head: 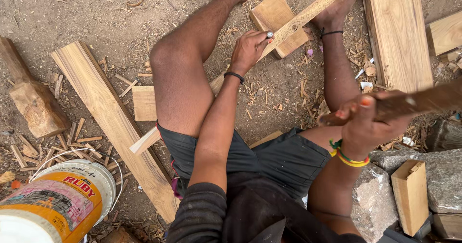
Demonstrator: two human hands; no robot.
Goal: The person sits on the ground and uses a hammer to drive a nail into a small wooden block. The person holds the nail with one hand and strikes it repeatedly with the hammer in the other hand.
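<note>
Gripping firmly, my right hand [373, 120] is closed around a blurred wooden handle [423, 102], raised beside my knee. My left hand [250, 48] holds a small metal chisel [269, 34] against the long wood strip [288, 28], which rests on a square block [276, 21]. Chips [308, 86] lie around that block, but I judge much cutting remains.

head camera, steeply downward, close

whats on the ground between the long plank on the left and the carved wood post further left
In the head view, short wood offcuts and chips lie on the dirt between the long plank and the carved post.
</note>
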